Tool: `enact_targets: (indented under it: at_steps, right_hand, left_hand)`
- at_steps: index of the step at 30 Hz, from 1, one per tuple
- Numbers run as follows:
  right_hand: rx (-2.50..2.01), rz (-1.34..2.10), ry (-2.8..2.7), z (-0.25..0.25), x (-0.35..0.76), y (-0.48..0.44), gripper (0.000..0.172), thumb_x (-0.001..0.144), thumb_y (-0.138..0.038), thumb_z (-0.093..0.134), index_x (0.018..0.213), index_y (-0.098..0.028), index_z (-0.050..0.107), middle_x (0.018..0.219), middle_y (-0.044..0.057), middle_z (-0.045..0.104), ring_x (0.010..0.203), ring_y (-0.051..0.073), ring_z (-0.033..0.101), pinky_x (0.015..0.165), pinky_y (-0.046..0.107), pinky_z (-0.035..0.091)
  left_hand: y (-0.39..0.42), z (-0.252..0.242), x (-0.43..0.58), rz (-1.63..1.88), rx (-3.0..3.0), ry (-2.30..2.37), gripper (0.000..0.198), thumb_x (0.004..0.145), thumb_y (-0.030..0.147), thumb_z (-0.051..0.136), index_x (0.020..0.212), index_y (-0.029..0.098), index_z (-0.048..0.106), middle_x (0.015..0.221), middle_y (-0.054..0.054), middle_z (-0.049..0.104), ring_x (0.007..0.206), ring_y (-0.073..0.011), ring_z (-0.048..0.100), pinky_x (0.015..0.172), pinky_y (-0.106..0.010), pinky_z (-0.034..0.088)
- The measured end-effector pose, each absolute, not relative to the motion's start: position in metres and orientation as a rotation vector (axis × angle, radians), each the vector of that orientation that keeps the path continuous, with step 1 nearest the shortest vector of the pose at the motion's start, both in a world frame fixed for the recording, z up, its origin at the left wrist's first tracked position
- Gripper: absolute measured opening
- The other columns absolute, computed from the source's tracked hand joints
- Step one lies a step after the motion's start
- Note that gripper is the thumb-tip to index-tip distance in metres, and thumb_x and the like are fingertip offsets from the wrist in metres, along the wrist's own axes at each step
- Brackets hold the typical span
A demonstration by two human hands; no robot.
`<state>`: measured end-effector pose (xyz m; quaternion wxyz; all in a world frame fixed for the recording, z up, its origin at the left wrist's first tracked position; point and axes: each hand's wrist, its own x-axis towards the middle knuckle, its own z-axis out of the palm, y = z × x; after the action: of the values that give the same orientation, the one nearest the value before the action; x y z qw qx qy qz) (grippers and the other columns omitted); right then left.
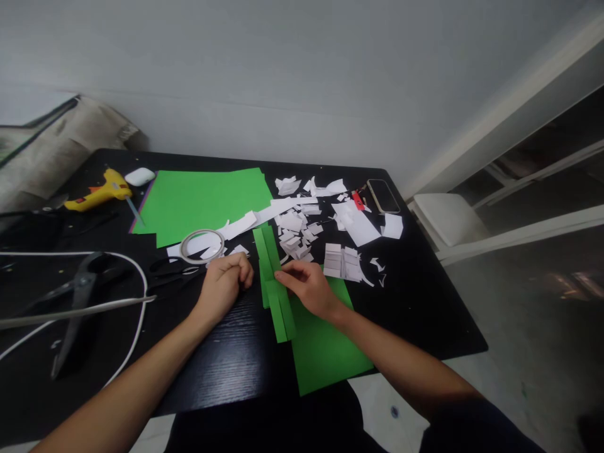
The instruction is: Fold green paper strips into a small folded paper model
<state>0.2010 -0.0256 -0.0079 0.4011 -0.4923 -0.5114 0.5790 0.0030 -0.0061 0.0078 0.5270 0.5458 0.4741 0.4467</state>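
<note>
A folded green paper piece (276, 286) with long creased panels stands out from the black table near its middle. My right hand (309, 286) pinches its right side between thumb and fingers. To its left, my left hand (227, 278) rests on the table in a loose fist, apart from the green piece; nothing shows in its fingers. Beneath my right hand lies a flat green sheet (325, 352). A roll of tape (202, 233) sits on a white paper strip just beyond my left hand.
Green sheets (202, 201) lie at the back left near a yellow glue gun (106, 192). White paper scraps (297, 233) are scattered behind the folded piece. A phone (383, 196) is at the far right. Black-handled scissors (172, 267) and a white cable (141, 270) lie left.
</note>
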Motion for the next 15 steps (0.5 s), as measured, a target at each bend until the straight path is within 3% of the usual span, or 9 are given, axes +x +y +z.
enact_targets:
  at_steps: [4, 9, 12, 15]
  right_hand:
    - [-1.235, 1.459, -1.294, -0.008, 0.2011, -0.0252, 0.03, 0.079, -0.048, 0.081, 0.079, -0.02, 0.073, 0.068, -0.001, 0.061, 0.06, 0.014, 0.051, 0.053, 0.028, 0.04]
    - [-1.224, 1.458, -1.282, -0.008, 0.2005, -0.0253, 0.029, 0.079, -0.046, 0.082, 0.078, -0.019, 0.074, 0.067, -0.001, 0.061, 0.059, 0.013, 0.051, 0.053, 0.027, 0.04]
    - [-1.246, 1.456, -1.285, -0.0074, 0.2002, -0.0254, 0.029, 0.079, -0.047, 0.082, 0.078, -0.019, 0.073, 0.066, -0.002, 0.06, 0.059, 0.013, 0.051, 0.053, 0.027, 0.04]
    - [-1.251, 1.46, -1.294, -0.0073, 0.2002, -0.0253, 0.03, 0.079, -0.048, 0.081, 0.077, -0.019, 0.073, 0.064, -0.002, 0.057, 0.057, 0.013, 0.049, 0.052, 0.028, 0.038]
  left_hand:
    - [-0.0056, 0.0036, -0.001, 1.056, 1.314, 1.111, 0.018, 0.058, 0.022, 0.047, 0.043, 0.024, 0.038, 0.044, 0.001, 0.037, 0.047, -0.0139, 0.033, 0.048, -0.028, 0.024]
    - [-0.0061, 0.001, -0.002, 1.058, 1.286, 1.1, 0.018, 0.06, 0.022, 0.047, 0.045, 0.024, 0.036, 0.045, 0.001, 0.035, 0.047, -0.0136, 0.032, 0.048, -0.028, 0.024]
    - [-0.0053, 0.0014, -0.0003, 1.117, 1.321, 1.134, 0.016, 0.066, 0.018, 0.05, 0.05, 0.021, 0.047, 0.052, 0.0, 0.047, 0.052, -0.014, 0.042, 0.05, -0.027, 0.031]
    - [-0.0055, 0.0024, 0.0016, 1.237, 1.465, 1.22, 0.016, 0.07, 0.013, 0.055, 0.058, 0.02, 0.062, 0.078, -0.005, 0.07, 0.076, -0.0174, 0.064, 0.066, -0.028, 0.05]
